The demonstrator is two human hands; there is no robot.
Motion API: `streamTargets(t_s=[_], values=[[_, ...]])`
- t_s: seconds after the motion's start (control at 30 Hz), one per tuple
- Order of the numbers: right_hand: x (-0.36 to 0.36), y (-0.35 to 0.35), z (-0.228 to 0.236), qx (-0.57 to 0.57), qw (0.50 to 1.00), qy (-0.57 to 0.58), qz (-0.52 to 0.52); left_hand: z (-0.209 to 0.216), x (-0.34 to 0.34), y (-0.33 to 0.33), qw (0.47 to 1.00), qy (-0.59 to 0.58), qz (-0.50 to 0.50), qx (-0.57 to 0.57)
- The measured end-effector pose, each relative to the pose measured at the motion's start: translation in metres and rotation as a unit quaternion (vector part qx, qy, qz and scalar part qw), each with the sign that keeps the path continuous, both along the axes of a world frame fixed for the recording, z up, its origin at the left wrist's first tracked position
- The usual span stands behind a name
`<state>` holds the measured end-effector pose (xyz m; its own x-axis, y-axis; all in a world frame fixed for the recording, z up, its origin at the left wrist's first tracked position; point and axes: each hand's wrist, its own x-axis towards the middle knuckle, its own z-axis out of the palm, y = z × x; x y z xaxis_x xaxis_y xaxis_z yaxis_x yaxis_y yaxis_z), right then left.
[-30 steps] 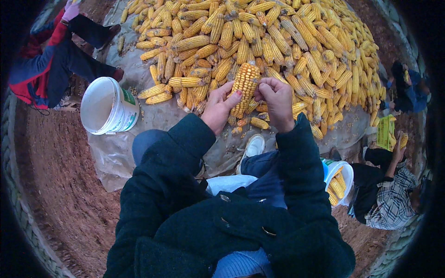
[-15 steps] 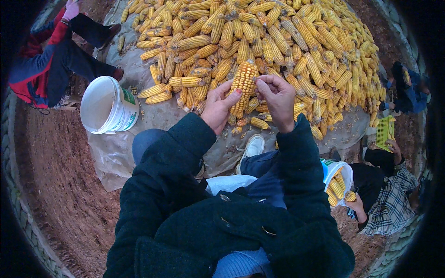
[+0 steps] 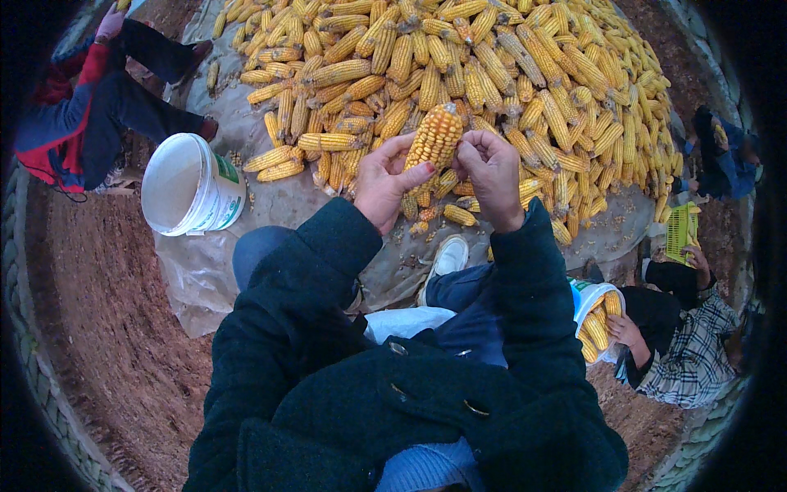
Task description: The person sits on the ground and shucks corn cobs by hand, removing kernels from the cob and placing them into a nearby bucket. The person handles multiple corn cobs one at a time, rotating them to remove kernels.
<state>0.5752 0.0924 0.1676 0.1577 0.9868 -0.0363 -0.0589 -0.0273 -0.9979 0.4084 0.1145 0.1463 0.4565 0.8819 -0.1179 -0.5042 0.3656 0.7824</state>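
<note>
My left hand (image 3: 389,184) is closed round the lower part of a yellow corn cob (image 3: 435,138), its thumb laid across the kernels. The cob stands tilted, with its top leaning a little to the right. Close at the cob's right edge, my right hand (image 3: 490,175) has thumb and fingers pinched together; whatever lies between the tips is too small to make out. Both hands are above the near edge of a big heap of corn cobs (image 3: 566,123). A few loose cobs lie just below them on a grey sheet (image 3: 197,283).
At left a white bucket (image 3: 175,187) lies tipped, its mouth toward me. A bucket of cobs (image 3: 594,324) stands at right, a co-worker's hand (image 3: 627,332) at its rim. A yellow-green basket (image 3: 680,234) is farther right. Another person (image 3: 90,115) sits at far left.
The cob in my left hand has tilted slightly, its top moving right. At right, the co-worker's hand has shifted up along the bucket's rim. The person at left now holds up a cob.
</note>
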Motion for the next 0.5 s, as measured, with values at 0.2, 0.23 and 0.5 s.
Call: streamTargets(t_s=[0.2,0.23,0.5], values=[[-0.004,-0.0018,0.0034,0.025,0.999,0.048,0.001,-0.0032,0.0016,0.0011,0.999,-0.028,-0.025,-0.028],[-0.0041,-0.0018,0.0043,0.026,0.998,0.054,0.0,-0.0033,0.0017,0.0015,0.999,-0.025,-0.028,-0.03],[-0.0055,-0.0024,0.0069,0.06,0.997,0.028,-0.034,-0.0004,0.0034,0.001,0.992,-0.105,0.002,-0.064]])
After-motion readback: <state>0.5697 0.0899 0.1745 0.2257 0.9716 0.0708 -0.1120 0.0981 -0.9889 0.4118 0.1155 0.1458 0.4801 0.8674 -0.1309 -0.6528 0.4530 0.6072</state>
